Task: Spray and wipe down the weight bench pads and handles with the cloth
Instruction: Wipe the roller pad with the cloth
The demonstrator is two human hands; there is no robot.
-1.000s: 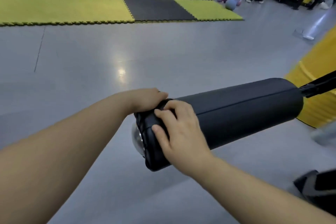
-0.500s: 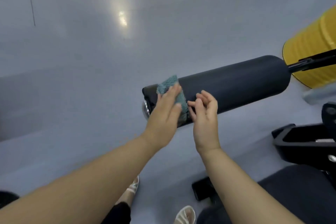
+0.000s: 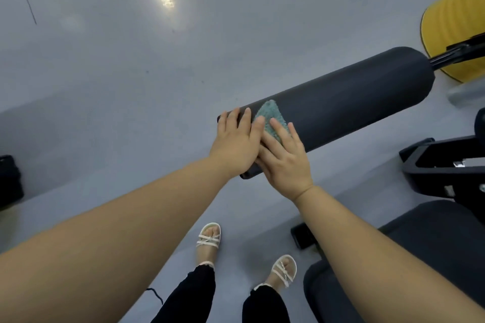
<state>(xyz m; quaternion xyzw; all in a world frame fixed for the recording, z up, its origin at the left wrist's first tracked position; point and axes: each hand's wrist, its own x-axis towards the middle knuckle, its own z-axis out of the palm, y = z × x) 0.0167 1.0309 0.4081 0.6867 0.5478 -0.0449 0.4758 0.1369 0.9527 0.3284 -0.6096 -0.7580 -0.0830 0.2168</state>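
White sandals (image 3: 208, 238) and black trouser legs are seen nearest, on the grey floor (image 3: 105, 86). A dark bench pad (image 3: 433, 244) is cut off at the near right, with a black frame (image 3: 430, 181) just beyond it.

Farther out, both hands are laid flat on the near-left end of a black foam roller (image 3: 354, 102). A teal cloth (image 3: 270, 118) is pressed against the roller by the straight fingers of the right hand (image 3: 284, 157). The left hand (image 3: 236, 141) is likewise flat, partly overlapping the right and touching the cloth's left edge. Nothing is gripped by either hand.

Wiping the roller is judged to be the step in hand. It would be done well if even pressure were applied, the cloth drawn along toward the far-right end, and the underside reached by wrapping the cloth round.

Beyond the roller, a black bar (image 3: 456, 54) and a yellow drum (image 3: 456, 13) are cut off by the right edge. No spray bottle can be found. A pale blur at the right edge cannot be made out, and the roller's underside is hidden.
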